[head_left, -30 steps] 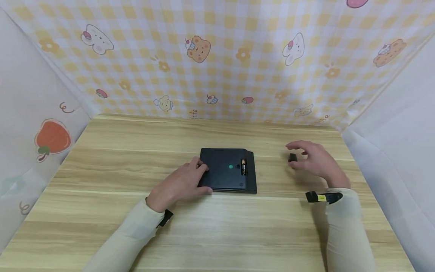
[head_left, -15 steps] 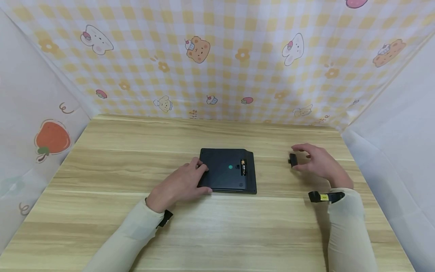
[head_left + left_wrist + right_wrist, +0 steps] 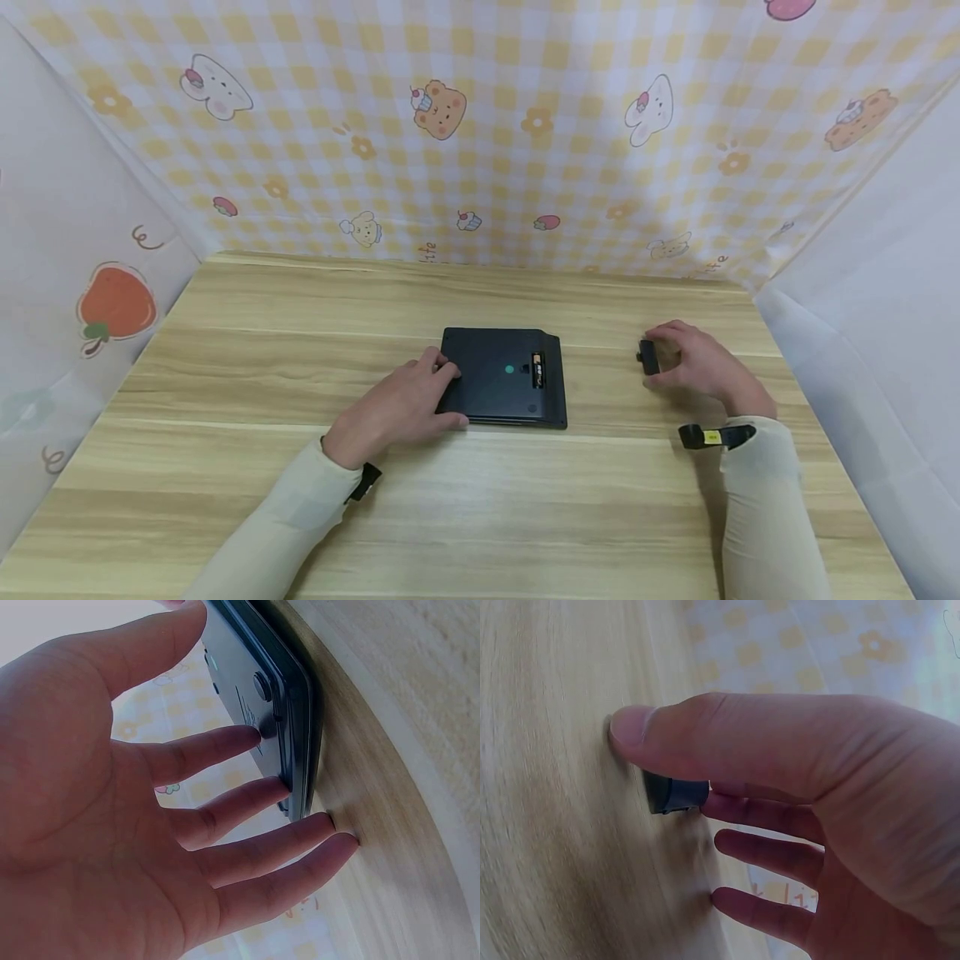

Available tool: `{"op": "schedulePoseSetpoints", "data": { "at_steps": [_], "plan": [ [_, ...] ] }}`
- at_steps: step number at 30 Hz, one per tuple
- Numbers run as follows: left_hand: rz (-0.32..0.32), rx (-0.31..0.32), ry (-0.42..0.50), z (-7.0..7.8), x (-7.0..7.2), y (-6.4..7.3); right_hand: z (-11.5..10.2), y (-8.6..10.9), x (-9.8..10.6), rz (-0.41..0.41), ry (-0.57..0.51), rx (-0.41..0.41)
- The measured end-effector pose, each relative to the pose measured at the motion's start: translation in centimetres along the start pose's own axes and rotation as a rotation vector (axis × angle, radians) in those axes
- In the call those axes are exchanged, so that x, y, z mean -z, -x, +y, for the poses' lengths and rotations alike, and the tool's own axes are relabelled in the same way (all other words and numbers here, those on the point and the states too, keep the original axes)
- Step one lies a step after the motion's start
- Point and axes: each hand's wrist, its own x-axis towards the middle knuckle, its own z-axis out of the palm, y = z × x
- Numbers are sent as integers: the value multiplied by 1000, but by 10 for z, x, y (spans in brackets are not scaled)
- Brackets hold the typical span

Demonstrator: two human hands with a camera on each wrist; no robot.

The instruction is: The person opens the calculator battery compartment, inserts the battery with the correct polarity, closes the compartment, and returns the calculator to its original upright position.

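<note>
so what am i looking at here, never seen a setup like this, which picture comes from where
There's no robot here, just a person working bare-handed. The wide picture comes from a head-worn camera; the two close-ups come from wrist-worn ones, each looking at its own hand's work. On the wooden tabletop lies a flat black device with a battery exposed on its upward face. The left hand touches the device's left side. The right hand is curled round a small black piece; how firmly, I can't tell.
</note>
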Motion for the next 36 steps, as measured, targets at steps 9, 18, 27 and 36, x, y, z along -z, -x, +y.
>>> {"op": "schedulePoseSetpoints", "data": {
  "at_steps": [9,18,27,36],
  "plan": [
    [1,4,0,0,1,1,-2,1,0,0,18,9],
    [2,0,-4,1,1,0,-3,1,0,7,19,4],
    [-2,8,-4,1,0,0,-1,-1,-2,3,11,-5],
    [0,4,-11,1,1,0,1,-2,-2,1,9,-7]
  ]
}}
